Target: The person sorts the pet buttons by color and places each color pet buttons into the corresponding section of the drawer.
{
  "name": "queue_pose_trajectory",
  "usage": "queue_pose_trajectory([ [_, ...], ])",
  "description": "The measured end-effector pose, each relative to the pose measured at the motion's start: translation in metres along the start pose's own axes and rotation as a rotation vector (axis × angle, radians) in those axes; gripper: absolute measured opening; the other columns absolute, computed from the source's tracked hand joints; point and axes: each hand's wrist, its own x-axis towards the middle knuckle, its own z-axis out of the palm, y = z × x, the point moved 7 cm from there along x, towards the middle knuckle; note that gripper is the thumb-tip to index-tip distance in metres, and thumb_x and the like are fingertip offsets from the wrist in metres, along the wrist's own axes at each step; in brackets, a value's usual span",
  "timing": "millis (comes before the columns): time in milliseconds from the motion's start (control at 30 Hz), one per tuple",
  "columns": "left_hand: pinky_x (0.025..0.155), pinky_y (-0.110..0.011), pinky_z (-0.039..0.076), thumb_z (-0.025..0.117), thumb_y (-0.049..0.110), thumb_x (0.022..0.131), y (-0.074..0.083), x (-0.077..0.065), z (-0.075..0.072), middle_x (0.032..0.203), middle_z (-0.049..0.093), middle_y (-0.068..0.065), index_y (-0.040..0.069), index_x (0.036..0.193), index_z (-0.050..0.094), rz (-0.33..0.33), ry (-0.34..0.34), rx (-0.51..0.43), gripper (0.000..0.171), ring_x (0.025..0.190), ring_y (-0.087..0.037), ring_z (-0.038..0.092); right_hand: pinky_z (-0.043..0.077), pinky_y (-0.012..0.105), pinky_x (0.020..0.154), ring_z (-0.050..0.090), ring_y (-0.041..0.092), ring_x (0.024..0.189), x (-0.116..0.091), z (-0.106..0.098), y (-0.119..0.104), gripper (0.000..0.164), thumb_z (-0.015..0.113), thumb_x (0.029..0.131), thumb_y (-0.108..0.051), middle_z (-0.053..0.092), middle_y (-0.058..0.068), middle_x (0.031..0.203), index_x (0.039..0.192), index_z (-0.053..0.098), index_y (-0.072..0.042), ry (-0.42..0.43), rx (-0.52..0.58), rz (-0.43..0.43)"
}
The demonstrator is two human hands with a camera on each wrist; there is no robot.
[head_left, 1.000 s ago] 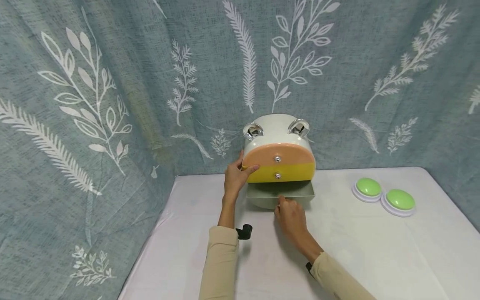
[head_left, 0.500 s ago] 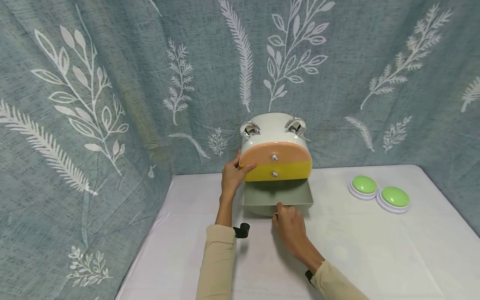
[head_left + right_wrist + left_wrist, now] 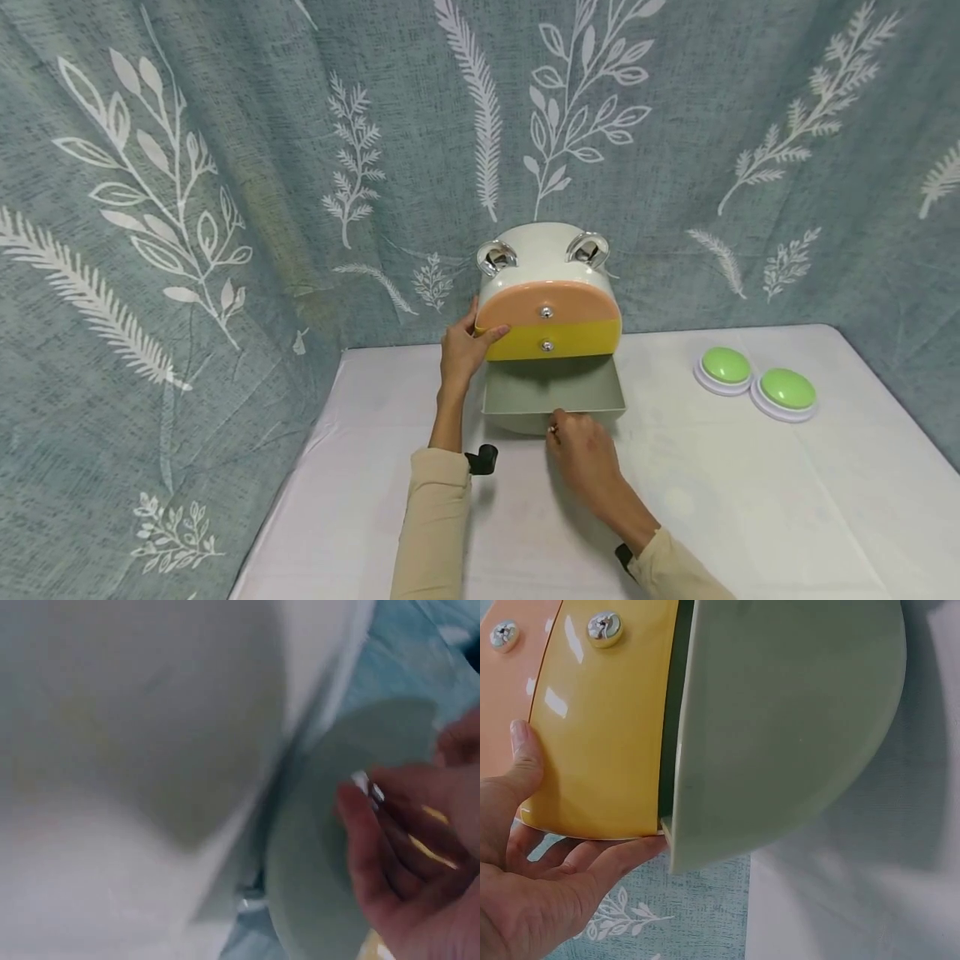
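Note:
A small rounded drawer chest [image 3: 543,250] with a white top and two silver ring ears stands at the back of the table. Its orange front [image 3: 517,310] and yellow front [image 3: 585,340] each bear a silver knob, and both are closed. Below them the pale green drawer [image 3: 615,400] is pulled well out, its visible inside bare. My left hand [image 3: 461,354] grips the chest's left side, thumb on the front and fingers along the side. My right hand [image 3: 588,454] pinches the green drawer's silver knob [image 3: 367,787] between thumb and finger.
Two green push buttons [image 3: 726,365] on white bases sit side by side at the right of the white-covered table [image 3: 750,500]. A blue-green leaf-patterned curtain [image 3: 420,167] hangs right behind the chest and along the left.
The green drawer has come out farther toward me, with my right hand on its knob; most of that movement was in the first half second. My left hand has kept its grip on the chest.

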Motion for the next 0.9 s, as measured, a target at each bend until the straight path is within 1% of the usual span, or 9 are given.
queue_pose_trajectory([
  [100,0.114,-0.054,0.050,0.084,0.037,0.089,-0.001,0.000,-0.001,0.152,0.054,-0.024,0.018,0.159,0.042,-0.009,0.005,0.000,0.084,0.141,-0.040,0.056,0.050,0.026,0.057,0.066,0.010,0.067,0.002,-0.007,0.009,0.007,0.083,0.086,-0.007,0.077,0.002,0.078,0.092,0.080,-0.006,-0.161,0.125,0.102],
  [200,0.115,-0.053,0.050,0.084,0.038,0.089,-0.001,0.000,-0.002,0.152,0.055,-0.023,0.019,0.159,0.042,-0.015,0.007,-0.003,0.084,0.142,-0.039,0.055,0.050,0.023,0.058,0.064,0.006,0.068,0.005,-0.024,0.022,0.007,0.082,0.088,-0.007,0.078,0.002,0.080,0.094,0.081,-0.006,-0.254,0.227,0.156],
  [267,0.115,-0.053,0.050,0.084,0.038,0.089,-0.001,-0.001,-0.002,0.152,0.055,-0.023,0.019,0.159,0.042,-0.016,0.002,-0.002,0.084,0.142,-0.038,0.055,0.051,0.022,0.057,0.064,0.006,0.065,0.008,-0.041,0.033,0.005,0.079,0.090,-0.007,0.078,0.005,0.079,0.094,0.081,-0.004,-0.258,0.273,0.153],
  [367,0.114,-0.052,0.051,0.084,0.038,0.088,-0.001,0.000,-0.003,0.152,0.055,-0.022,0.020,0.159,0.042,-0.022,0.006,0.001,0.084,0.142,-0.038,0.056,0.052,0.023,0.056,0.068,0.009,0.062,0.015,-0.071,0.053,0.007,0.076,0.092,-0.005,0.078,0.011,0.078,0.094,0.080,0.000,-0.205,0.316,0.153],
  [467,0.114,-0.051,0.051,0.085,0.037,0.088,-0.001,0.000,-0.004,0.152,0.055,-0.022,0.020,0.158,0.043,-0.028,0.018,-0.002,0.084,0.141,-0.038,0.057,0.053,0.025,0.057,0.073,0.018,0.066,0.023,-0.099,0.078,0.012,0.073,0.094,-0.008,0.079,0.016,0.081,0.098,0.078,0.002,-0.120,0.278,0.191],
  [567,0.114,-0.051,0.051,0.085,0.036,0.088,0.000,0.001,-0.004,0.152,0.055,-0.021,0.019,0.158,0.043,-0.025,0.017,-0.012,0.083,0.142,-0.037,0.057,0.057,0.034,0.062,0.077,0.033,0.080,0.030,-0.118,0.109,0.020,0.071,0.096,-0.012,0.078,0.023,0.092,0.106,0.076,0.005,-0.080,0.176,0.242],
  [667,0.115,-0.052,0.050,0.084,0.036,0.089,0.000,0.000,-0.002,0.152,0.056,-0.021,0.019,0.158,0.043,-0.025,0.006,-0.030,0.083,0.142,-0.037,0.056,0.060,0.049,0.071,0.072,0.047,0.097,0.036,-0.125,0.141,0.030,0.071,0.097,-0.013,0.074,0.033,0.108,0.117,0.071,0.009,-0.115,0.079,0.278],
  [733,0.116,-0.052,0.049,0.084,0.037,0.089,0.000,-0.001,-0.001,0.152,0.056,-0.020,0.019,0.158,0.043,-0.025,0.000,-0.034,0.082,0.142,-0.037,0.056,0.058,0.057,0.077,0.068,0.053,0.102,0.039,-0.126,0.162,0.036,0.071,0.096,-0.013,0.069,0.039,0.115,0.122,0.067,0.012,-0.144,0.033,0.281],
  [900,0.115,-0.052,0.050,0.084,0.037,0.089,-0.001,-0.001,-0.001,0.152,0.056,-0.021,0.019,0.158,0.044,-0.024,0.005,-0.028,0.082,0.142,-0.038,0.056,0.051,0.069,0.090,0.057,0.064,0.113,0.047,-0.123,0.206,0.048,0.072,0.093,-0.010,0.059,0.046,0.127,0.131,0.058,0.016,-0.220,-0.049,0.305],
])
